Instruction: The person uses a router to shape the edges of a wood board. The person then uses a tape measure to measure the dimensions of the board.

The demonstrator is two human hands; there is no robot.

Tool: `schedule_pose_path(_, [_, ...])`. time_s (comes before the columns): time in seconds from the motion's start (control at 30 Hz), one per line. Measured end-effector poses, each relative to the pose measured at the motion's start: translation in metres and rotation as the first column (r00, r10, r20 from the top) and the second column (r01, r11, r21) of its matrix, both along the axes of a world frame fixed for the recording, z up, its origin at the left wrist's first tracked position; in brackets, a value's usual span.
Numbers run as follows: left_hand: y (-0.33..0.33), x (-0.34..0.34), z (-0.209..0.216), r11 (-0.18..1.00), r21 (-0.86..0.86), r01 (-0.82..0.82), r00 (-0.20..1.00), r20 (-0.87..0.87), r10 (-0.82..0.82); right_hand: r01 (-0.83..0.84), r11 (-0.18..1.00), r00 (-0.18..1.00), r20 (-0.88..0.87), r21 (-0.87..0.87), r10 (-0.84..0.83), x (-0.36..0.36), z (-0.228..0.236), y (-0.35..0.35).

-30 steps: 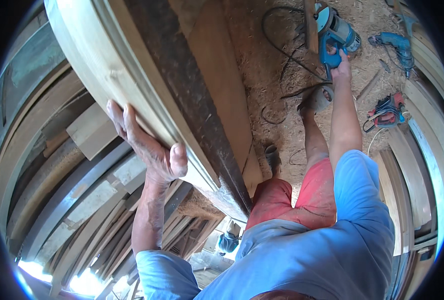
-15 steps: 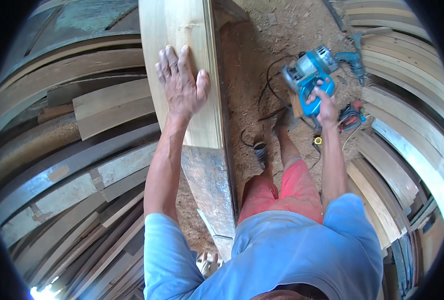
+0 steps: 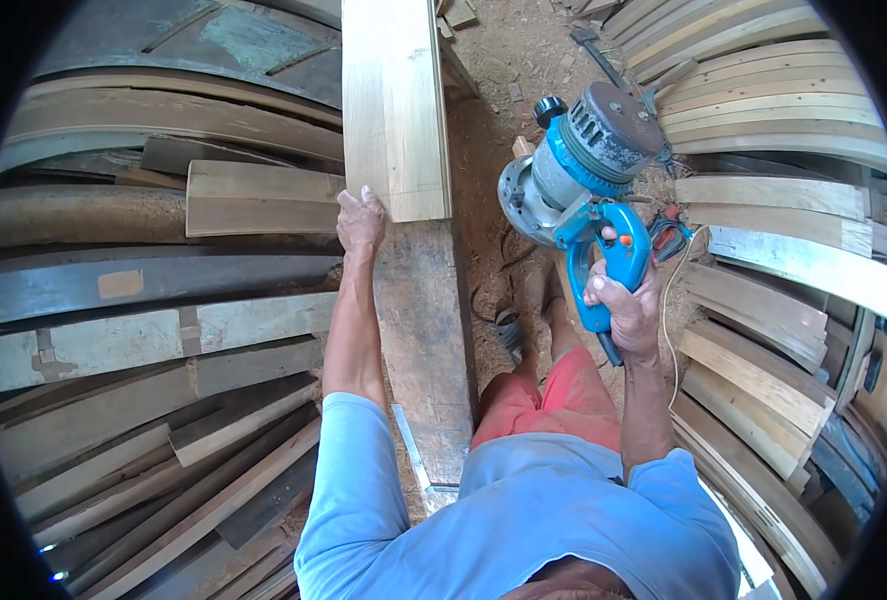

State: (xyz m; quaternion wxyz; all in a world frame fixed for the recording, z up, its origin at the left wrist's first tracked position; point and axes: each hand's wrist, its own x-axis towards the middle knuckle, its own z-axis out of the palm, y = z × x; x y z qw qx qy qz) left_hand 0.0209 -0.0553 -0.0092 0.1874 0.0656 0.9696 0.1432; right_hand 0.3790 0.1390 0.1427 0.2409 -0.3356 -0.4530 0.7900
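Note:
My right hand is wrapped around the blue D-shaped handle of a wood router. It holds the router up in the air, to the right of the bench, with its round metal base turned to the left. My left hand has its fingers curled over the near left corner of a pale wooden board. The board lies flat along a dark, worn timber bench. The far end of the board runs out of view at the top.
Stacked planks fill the left side, with more curved boards piled on the right. A red power tool lies on the sawdust-covered floor, a pale cord close by. My feet stand just right of the bench.
The router has risen off the floor area, toward me. My left hand has gone from lying flat on the board to curling at its near corner. The board's near end sits farther away.

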Motion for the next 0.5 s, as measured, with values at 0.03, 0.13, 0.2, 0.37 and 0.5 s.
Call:
schedule_pose_path(0.03, [0.003, 0.004, 0.001, 1.0, -0.016, -0.008, 1.0, -0.009, 0.007, 0.007, 1.0, 1.0, -0.022, -0.018, -0.007, -0.001, 0.004, -0.005])
schedule_pose_path(0.13, [0.015, 0.021, -0.004, 1.0, -0.029, 0.0, 0.995, -0.096, -0.003, 0.026, 0.999, 0.999, -0.033, -0.025, -0.027, -0.011, 0.002, -0.018])
schedule_pose_path(0.2, [0.018, 0.019, -0.007, 1.0, -0.011, 0.004, 0.993, -0.114, -0.005, 0.022, 1.0, 0.999, -0.027, 0.0, -0.022, -0.017, -0.003, -0.019])
schedule_pose_path(0.37, [0.032, 0.001, -0.001, 1.0, -0.002, 0.0, 0.995, -0.095, 0.0, -0.041, 0.995, 0.999, 0.007, 0.095, 0.04, -0.029, -0.02, -0.03])
schedule_pose_path(0.5, [0.034, 0.001, -0.004, 0.998, 0.047, -0.035, 0.991, -0.129, 0.04, -0.064, 0.987, 0.997, 0.057, 0.147, 0.056, -0.043, -0.027, -0.049])
